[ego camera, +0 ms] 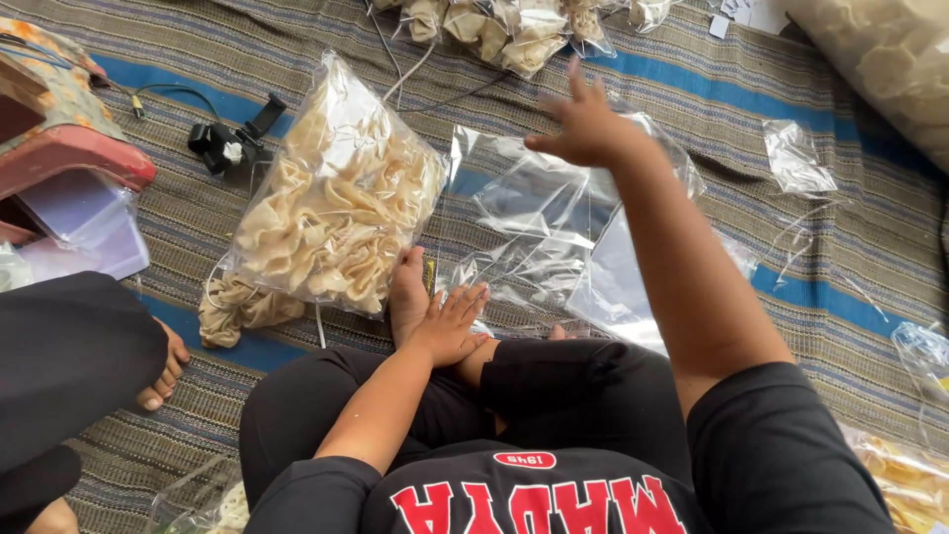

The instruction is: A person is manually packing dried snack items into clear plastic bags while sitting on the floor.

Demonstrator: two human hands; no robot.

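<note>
Crackers fill clear bag point(336, 203); right hand point(585, 127) above empty bags point(534, 222).

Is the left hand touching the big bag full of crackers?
Apart. In the head view the left hand lies on the person's own foot, and a strip of foot shows between its fingers and the bag of crackers.

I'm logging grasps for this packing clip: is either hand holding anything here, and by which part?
Nothing is held. The right hand hovers open above the empty clear bags; the left hand rests flat by the foot.
</note>
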